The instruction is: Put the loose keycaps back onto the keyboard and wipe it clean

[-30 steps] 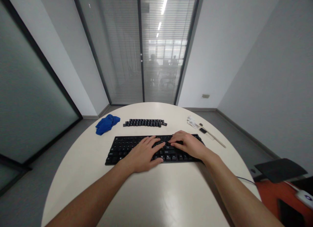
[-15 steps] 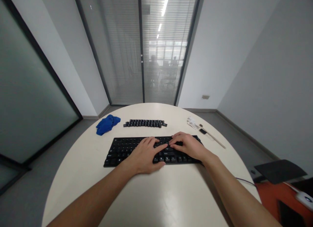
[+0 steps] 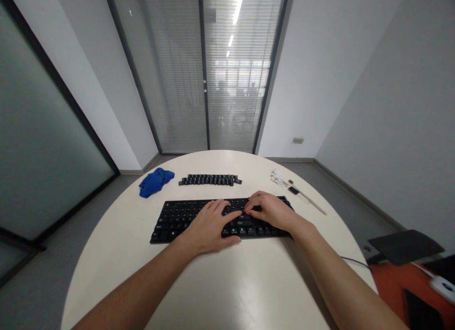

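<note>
A black keyboard (image 3: 177, 217) lies on the round cream table (image 3: 117, 254). My left hand (image 3: 210, 227) rests over its middle with the fingers spread, the index finger reaching right toward my other hand. At the right part of the keys, my right hand (image 3: 268, 210) has its thumb and fingertips pinched together; whatever is between them is too small to make out. Beyond the keyboard, loose black keycaps (image 3: 210, 180) stand in rows.
A crumpled blue cloth (image 3: 155, 182) lies at the table's back left. Toward the back right are white tangled strings (image 3: 277, 177), a small black piece (image 3: 293, 190) and a thin wooden stick (image 3: 313, 203). An orange chair (image 3: 394, 285) stands at the right.
The thumb and fingertips of my right hand have drawn closer together and shifted slightly left. My left hand is almost unmoved, still on the keyboard.
</note>
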A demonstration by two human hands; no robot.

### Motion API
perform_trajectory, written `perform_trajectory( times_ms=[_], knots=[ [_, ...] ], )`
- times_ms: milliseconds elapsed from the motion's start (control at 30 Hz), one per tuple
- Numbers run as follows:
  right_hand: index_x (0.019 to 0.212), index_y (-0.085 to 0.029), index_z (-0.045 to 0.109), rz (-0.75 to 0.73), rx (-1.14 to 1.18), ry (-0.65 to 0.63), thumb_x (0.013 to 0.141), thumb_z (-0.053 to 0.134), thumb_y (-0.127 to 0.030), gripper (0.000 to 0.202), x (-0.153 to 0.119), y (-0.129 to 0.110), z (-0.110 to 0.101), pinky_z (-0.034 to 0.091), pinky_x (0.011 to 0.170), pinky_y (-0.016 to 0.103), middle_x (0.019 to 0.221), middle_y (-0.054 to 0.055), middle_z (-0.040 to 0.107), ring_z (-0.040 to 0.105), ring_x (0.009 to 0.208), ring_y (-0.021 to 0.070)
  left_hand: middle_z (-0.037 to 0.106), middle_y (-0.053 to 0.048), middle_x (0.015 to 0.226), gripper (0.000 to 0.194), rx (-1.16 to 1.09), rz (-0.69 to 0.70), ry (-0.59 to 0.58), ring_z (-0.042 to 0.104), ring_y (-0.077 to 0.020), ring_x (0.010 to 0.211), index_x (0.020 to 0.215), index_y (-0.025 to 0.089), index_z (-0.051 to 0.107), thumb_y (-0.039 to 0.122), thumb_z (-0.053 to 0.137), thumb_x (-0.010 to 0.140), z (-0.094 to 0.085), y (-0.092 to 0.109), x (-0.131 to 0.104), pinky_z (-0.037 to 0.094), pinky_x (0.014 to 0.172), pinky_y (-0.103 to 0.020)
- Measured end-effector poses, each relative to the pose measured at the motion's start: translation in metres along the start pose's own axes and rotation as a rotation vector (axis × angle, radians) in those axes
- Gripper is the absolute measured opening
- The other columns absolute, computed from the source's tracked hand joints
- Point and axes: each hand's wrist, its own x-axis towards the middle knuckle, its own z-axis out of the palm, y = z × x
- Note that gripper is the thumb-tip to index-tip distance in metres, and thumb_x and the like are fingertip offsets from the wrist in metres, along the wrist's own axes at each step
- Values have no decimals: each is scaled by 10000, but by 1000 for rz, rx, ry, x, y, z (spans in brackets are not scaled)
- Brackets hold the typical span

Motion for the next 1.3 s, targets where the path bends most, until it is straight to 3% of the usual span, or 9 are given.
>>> perform_trajectory(
  times_ms=[567,867,1067,1300],
  knots=[
    [881,-240,751,-10,-32,-14,866,650,-183,118,-6,6,-5,493,904,349,945,35,751,645,976,229,416,-81,1571,626,51,10,-33,325,-325,1465,1543,279,355,561,442,991,4,-4,-3,298,1180,-509],
    [902,-249,764,125,-85,86,878,630,-271,138,-16,15,-9,503,885,363,961,42,750,667,949,242,344,-113,1614,752,57,-168,12,265,-394,1483,1542,258,364,705,405,939,14,-17,-4,223,1177,-611],
    [1000,-221,746,265,-203,212,947,565,-311,208,12,12,1,506,877,342,1006,53,764,690,932,229,358,-118,1606,721,62,-162,24,289,-391,1474,1530,256,383,698,344,962,14,-16,-5,234,1168,-612],
    [1074,-231,728,322,-391,97,911,611,-253,202,70,6,14,496,814,290,985,58,772,701,936,223,382,-121,1591,707,78,-161,52,306,-389,1464,1512,249,403,694,332,966,18,-18,-4,239,1160,-618]
  ],
)
